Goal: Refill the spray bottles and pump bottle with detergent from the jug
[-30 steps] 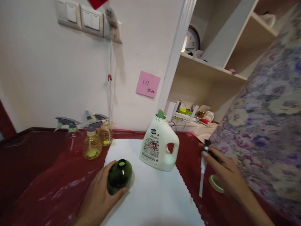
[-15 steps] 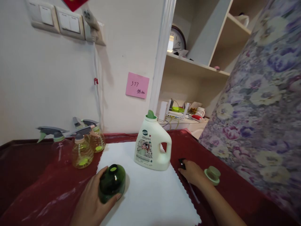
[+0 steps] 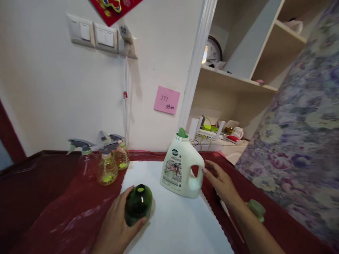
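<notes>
My left hand [image 3: 120,218] is wrapped round a dark green glass bottle [image 3: 138,206], which stands upright on the white sheet with its small mouth uncapped. Beyond it a pale green detergent jug [image 3: 172,173] stands upright without its cap, a green spout showing in its neck. At the jug's handle is my right hand [image 3: 221,181], thumb and fingers apart; whether the fingertips touch the handle I cannot tell. Partly hidden by my right forearm lies a dark spray head with a pale tube [image 3: 230,213]. A green cap [image 3: 256,210] rests right of the forearm.
Several spray bottles [image 3: 107,171] with grey trigger heads stand at the left against the wall. The white sheet [image 3: 169,225] covers part of the dark red tabletop [image 3: 66,197]. A router [image 3: 208,133] sits on the shelf behind, and a floral curtain [image 3: 288,141] hangs at the right.
My right hand has let go of the dark spray head on the red tabletop and moved up to the jug's handle. My left hand still holds the bottle. The view has shifted left.
</notes>
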